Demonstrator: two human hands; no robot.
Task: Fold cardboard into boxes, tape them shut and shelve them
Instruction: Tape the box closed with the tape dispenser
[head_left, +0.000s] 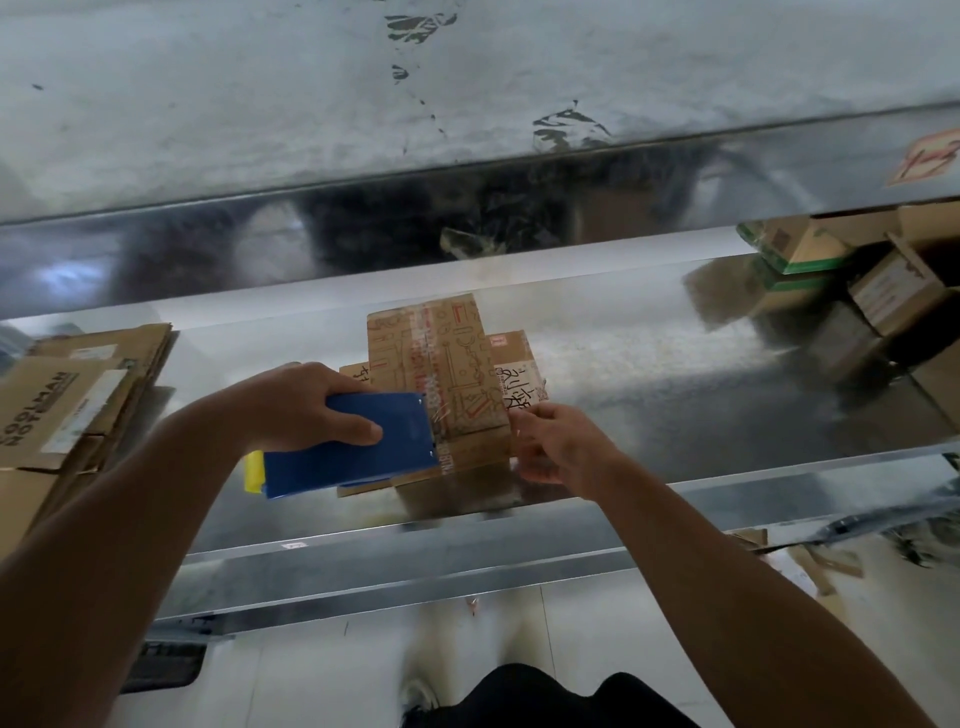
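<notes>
While left hand (311, 405) grips blue tape dispenser (353, 447) against printed box (441, 364) on metal shelf (675, 389), right hand (561, 447) holds box's side; flattened cardboard (78, 395) left, stacked cartons (883, 280) far right.

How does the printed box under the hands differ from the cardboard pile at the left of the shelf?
The printed box is folded up and taped; the cardboard pile lies flat, unfolded. The box carries red and dark line drawings; the pile shows black letters and white labels. Both are brown cardboard on the same metal shelf.
</notes>
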